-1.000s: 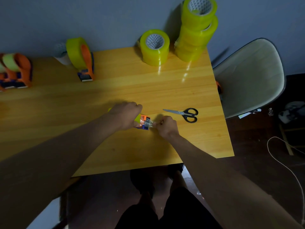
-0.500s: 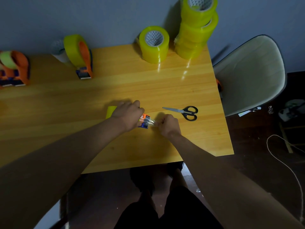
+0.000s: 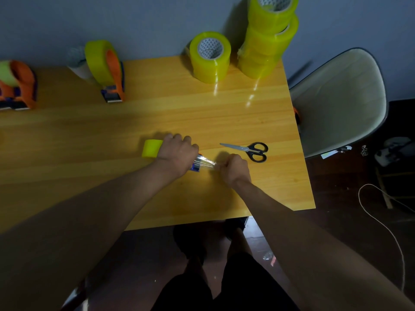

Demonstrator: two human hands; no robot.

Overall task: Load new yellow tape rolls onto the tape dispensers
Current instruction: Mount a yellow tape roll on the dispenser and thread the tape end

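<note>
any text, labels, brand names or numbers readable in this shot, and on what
None can be read.
Core of the single tape roll: a repeating dark printed pattern, too small and blurred to read.
Core of the top roll of the stack: the same kind of print, unreadable.
Dispensers, scissors: no visible lettering.

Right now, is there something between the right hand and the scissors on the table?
Nothing visible. The right hand pinches the tape end pulled from the dispenser that the left hand holds. The scissors lie just beyond it, with only bare table between.
</note>
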